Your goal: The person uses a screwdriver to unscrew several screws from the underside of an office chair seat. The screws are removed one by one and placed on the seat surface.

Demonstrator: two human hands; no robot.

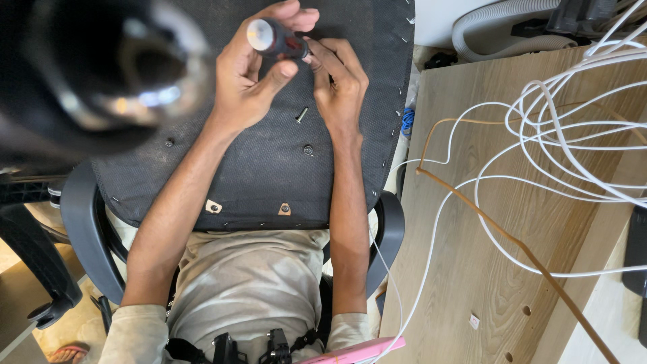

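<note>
Black fabric of an upturned chair seat (269, 162) is filling the middle of the head view, lying across the person's lap. At its far edge the left hand (253, 74) is gripping a dark screwdriver handle (276, 38), its fingers (296, 17) curling over the far side and the thumb pressing on the near side. The right hand (340, 84) is sitting just right of it, its fingers narrowly pinching at the handle's right end. A loose bolt (301, 114) is lying on the fabric between the two wrists, nearer than the handle. To the right, white cables (559, 135) are looping over a wooden board (472, 269).
</note>
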